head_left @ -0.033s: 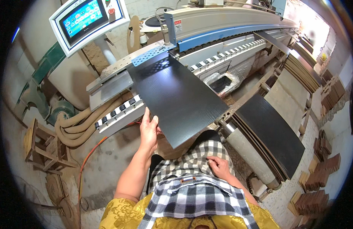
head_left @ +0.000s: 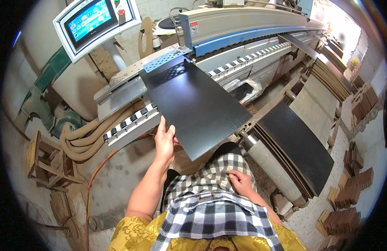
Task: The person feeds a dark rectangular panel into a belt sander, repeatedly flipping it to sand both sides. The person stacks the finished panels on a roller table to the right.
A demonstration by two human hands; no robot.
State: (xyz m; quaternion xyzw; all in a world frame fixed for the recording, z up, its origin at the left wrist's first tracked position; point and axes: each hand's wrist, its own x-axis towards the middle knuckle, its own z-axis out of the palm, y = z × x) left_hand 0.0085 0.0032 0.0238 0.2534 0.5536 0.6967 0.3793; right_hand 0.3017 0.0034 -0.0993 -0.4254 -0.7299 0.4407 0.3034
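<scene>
A black rectangular board (head_left: 197, 108) lies slanted across the machine's work table, its far end under a blue perforated plate (head_left: 166, 60). My left hand (head_left: 165, 140) grips the board's left edge near its close corner, index finger reaching along the side and thumb by the edge; the fingers underneath are hidden. Resting on my checked apron (head_left: 214, 171) is my right hand (head_left: 241, 183), which holds nothing, with its thumb and index finger apart. The board's near end overhangs my lap.
A roller rail (head_left: 132, 121) runs left of the board. To the right, stacked black boards (head_left: 298, 146) sit on a roller conveyor (head_left: 270, 167). A touchscreen panel (head_left: 91, 21) stands at the upper left, a wooden stool (head_left: 51, 161) at the left, and a lined wire basket (head_left: 245, 90) beyond the board.
The board and my left hand have shifted very slightly to the right and away from me. My right hand stays in place on the apron.
</scene>
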